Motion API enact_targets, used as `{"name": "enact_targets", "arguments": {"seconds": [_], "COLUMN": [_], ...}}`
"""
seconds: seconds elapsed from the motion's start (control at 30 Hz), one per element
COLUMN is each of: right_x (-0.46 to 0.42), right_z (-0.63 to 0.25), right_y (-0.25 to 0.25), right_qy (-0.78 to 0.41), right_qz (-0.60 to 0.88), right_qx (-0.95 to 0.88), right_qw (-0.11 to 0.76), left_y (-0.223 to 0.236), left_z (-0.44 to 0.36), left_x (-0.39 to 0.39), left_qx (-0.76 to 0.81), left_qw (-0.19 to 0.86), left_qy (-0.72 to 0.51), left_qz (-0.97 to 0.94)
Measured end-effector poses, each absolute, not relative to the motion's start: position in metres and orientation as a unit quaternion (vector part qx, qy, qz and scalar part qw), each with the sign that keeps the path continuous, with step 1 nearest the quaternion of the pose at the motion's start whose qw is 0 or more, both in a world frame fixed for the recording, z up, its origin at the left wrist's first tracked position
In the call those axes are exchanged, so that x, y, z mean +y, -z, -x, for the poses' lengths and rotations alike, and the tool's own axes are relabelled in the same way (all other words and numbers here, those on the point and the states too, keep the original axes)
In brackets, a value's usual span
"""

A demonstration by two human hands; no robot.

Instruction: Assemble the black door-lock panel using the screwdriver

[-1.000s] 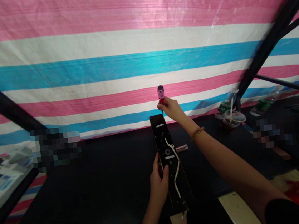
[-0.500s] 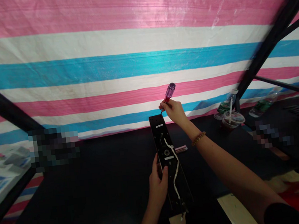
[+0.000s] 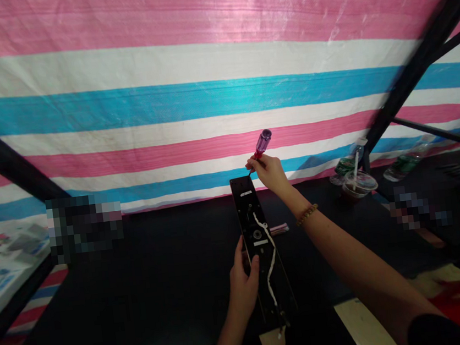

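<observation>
The right hand (image 3: 269,173) is closed around a purple-handled screwdriver (image 3: 262,144), its tip just above a black door-lock panel (image 3: 246,209) — the left hand (image 3: 245,287) grips that panel's edge on the counter (image 3: 142,276).

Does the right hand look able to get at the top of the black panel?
Probably yes: the right hand, holding a purple-handled screwdriver, sits just by the top of the black panel, with nothing between them; the left hand holds it lower down.
</observation>
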State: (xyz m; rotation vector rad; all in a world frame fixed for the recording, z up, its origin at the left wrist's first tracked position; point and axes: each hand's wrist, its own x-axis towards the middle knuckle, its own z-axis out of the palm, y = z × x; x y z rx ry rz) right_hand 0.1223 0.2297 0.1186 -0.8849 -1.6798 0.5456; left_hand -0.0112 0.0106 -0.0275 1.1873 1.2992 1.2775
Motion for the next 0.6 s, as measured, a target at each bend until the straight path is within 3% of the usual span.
{"name": "enact_targets", "arguments": {"seconds": [0.6], "right_x": [0.234], "right_z": [-0.121], "right_y": [-0.133], "right_qy": [-0.198], "right_qz": [0.381], "right_qx": [-0.790], "right_qw": [0.437], "left_y": [0.028], "left_z": [0.011], "left_x": [0.012], "left_qx": [0.521], "left_qw": [0.478], "left_qy": [-0.520], "left_qz": [-0.479]}}
